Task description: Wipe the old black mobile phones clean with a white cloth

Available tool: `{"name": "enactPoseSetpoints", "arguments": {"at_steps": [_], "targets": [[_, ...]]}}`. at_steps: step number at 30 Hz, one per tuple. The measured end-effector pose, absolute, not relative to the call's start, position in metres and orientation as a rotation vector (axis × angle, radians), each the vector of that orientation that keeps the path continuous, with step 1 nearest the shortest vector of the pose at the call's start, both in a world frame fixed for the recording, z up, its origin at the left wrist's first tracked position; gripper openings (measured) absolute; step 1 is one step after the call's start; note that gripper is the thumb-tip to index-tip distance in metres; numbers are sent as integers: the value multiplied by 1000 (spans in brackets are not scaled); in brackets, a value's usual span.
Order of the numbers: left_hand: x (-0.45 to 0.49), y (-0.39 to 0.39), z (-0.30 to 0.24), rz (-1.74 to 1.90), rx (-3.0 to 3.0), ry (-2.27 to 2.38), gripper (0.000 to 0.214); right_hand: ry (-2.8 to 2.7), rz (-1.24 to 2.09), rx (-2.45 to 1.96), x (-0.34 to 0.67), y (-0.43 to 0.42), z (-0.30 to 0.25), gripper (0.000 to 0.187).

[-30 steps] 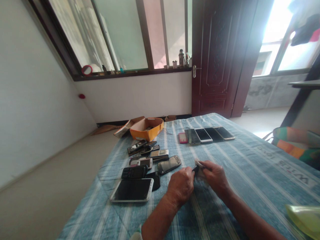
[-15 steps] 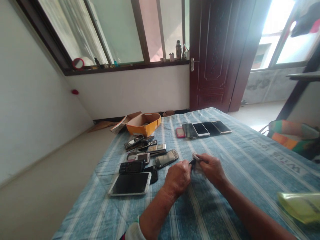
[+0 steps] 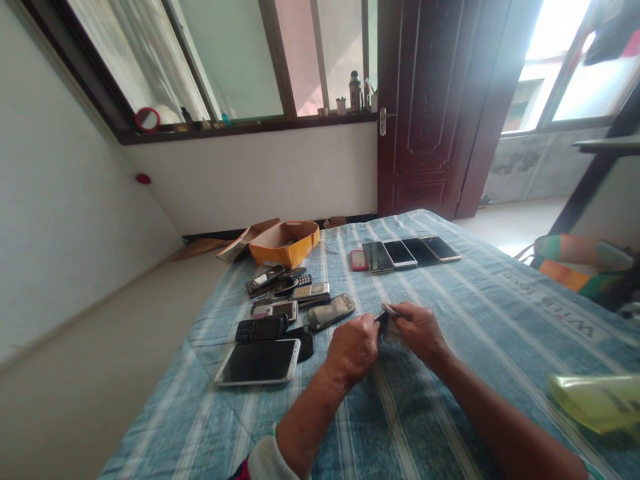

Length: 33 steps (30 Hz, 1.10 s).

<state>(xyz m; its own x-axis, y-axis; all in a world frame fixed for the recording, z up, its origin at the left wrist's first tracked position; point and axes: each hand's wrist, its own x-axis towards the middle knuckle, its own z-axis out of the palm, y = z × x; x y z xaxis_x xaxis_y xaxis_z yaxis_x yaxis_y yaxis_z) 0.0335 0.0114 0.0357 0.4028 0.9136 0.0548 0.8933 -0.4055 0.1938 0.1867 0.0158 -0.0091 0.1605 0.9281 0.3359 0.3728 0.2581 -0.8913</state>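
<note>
A: ok so what's going on with those hands, can anyone make it out?

B: left hand (image 3: pixel 353 347) is curled tight round a dark thing (image 3: pixel 381 317). only one end pokes out, so can't tell what it is tbh. right hand (image 3: pixel 423 331) is pinching a whitish cloth (image 3: pixel 389 309) right up at that end.

A: and where's the dark thing exactly?

B: between the two hands, over the striped sheet (image 3: pixel 480 307). can't tell if it's touching it.

A: what's all the stuff on the left?

B: phones lol. a grey-screened phone (image 3: pixel 331 311) just beside the left hand, then a black keypad phone (image 3: pixel 260 329), and a big white phone (image 3: pixel 259 362) nearest the camera. open yellow box (image 3: pixel 280 255) behind the heap.

A: further back?

B: four phones (image 3: pixel 400 253) in a row, pink thing (image 3: pixel 359 260) at the left end.
</note>
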Motion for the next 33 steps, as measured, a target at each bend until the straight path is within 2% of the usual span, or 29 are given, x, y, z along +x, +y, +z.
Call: {"name": "enactPoseSetpoints", "arguments": {"at_steps": [6,14,21,33], "targets": [[31,14,32,417,2498,1604,24,-1396,628,-1315,188,18,-16,32],[33,18,17,1137,2275,1126,26,-1471,42,-982,190,10,-1,31],[30,14,23,1153,2142,1014,28,-1614,-234,-882,186,4,9,32],[14,-1,36,1168,2198,1055,29,-1728,-306,-779,172,-12,16,36]]}}
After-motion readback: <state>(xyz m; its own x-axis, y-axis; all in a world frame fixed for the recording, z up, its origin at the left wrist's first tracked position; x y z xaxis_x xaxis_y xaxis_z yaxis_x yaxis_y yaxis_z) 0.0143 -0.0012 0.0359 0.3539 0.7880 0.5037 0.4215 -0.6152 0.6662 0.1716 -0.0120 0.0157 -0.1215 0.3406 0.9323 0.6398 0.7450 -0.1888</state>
